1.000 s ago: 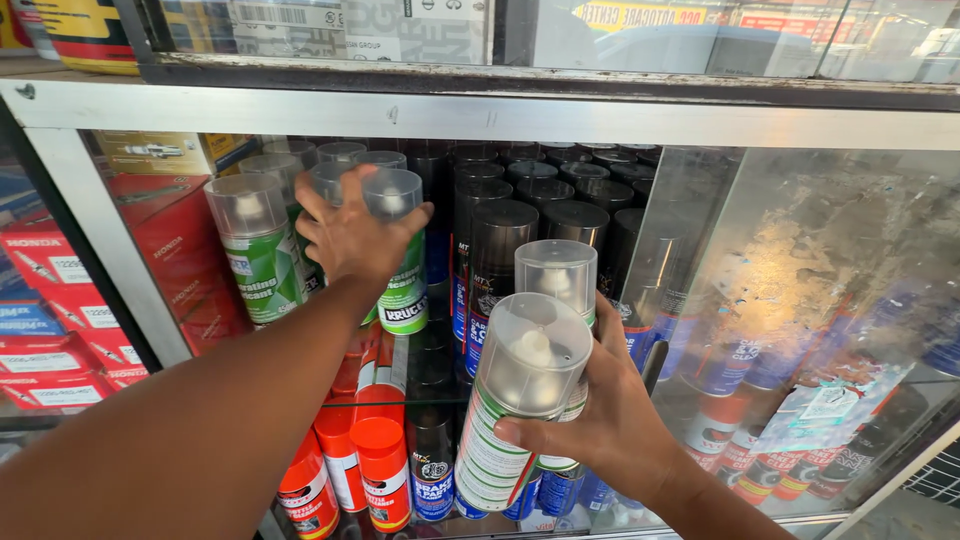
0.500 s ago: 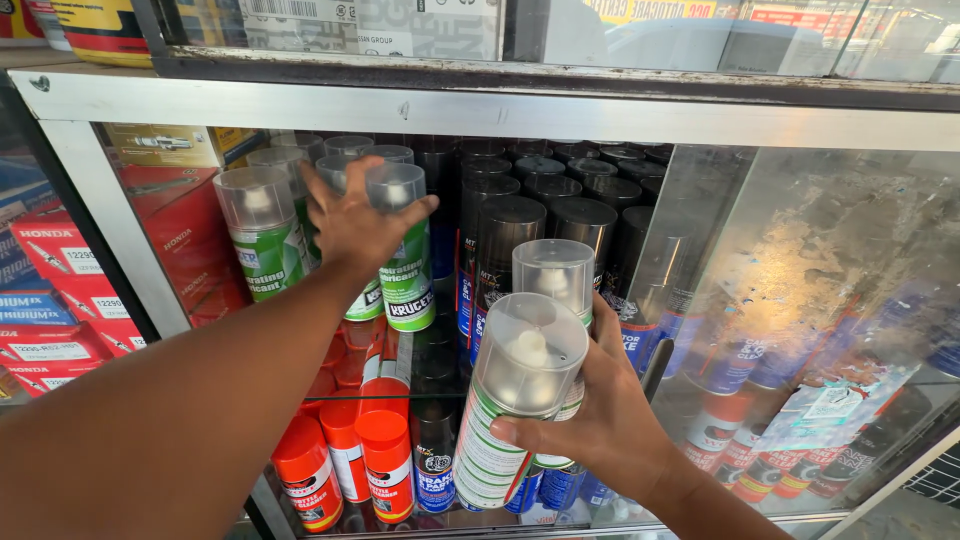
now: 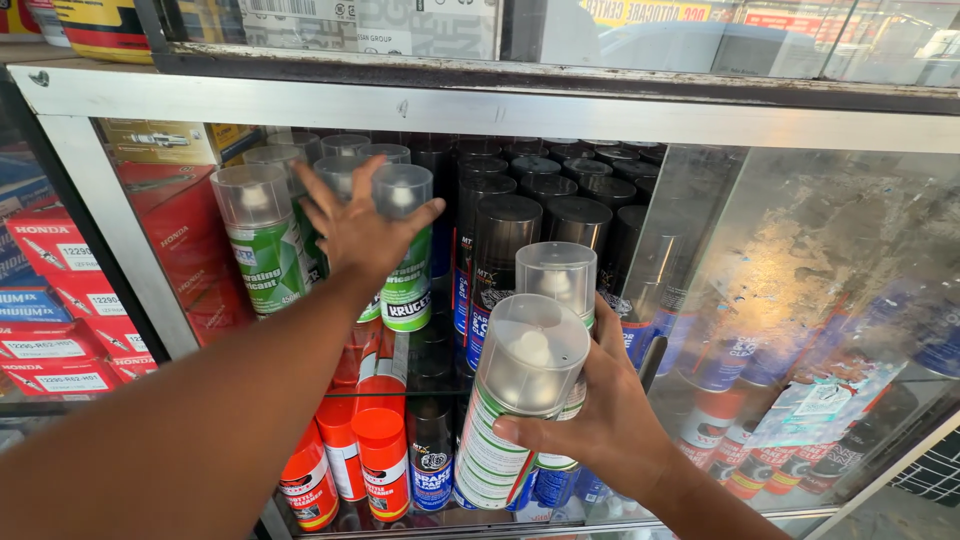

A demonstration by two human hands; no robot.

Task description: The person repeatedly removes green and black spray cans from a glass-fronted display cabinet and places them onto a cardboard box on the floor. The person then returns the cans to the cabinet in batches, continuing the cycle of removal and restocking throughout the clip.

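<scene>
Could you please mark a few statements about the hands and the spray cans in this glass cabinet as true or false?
1. The right hand grips two clear-capped spray cans. True.
2. The left hand rests on an orange-capped can. False: it touches a green-labelled spray can with a clear cap.
3. Black-capped spray cans stand on the upper shelf. True.
4. The orange-capped spray cans stand on the upper shelf. False: they stand on the lower shelf.
5. Red boxes are stacked at the right. False: at the left.
</scene>
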